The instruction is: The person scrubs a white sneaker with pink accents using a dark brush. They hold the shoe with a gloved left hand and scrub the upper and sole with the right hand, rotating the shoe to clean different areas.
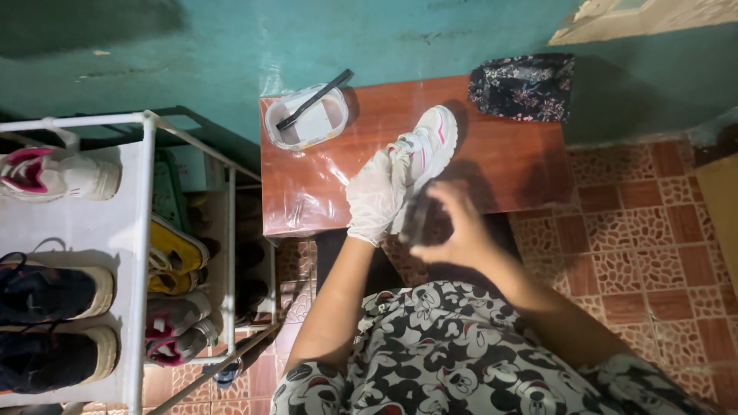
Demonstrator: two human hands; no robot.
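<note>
My left hand (374, 198) wears a thin white glove and grips a white sneaker with pink trim (430, 142) from the side, holding it over the red-brown table (507, 146). Bare and blurred, my right hand (453, 227) is at the shoe's heel end, closed on a small dark object (415, 219) that I cannot identify. A clear plastic tub (307, 119) stands at the table's far left corner, with a black brush (315, 98) lying across its rim.
A dark floral cloth pouch (524, 86) lies at the table's far right edge. A white shoe rack (138, 253) with several pairs of shoes stands at the left. The floor is patterned red tile (653, 238), and a teal wall (231, 46) lies beyond.
</note>
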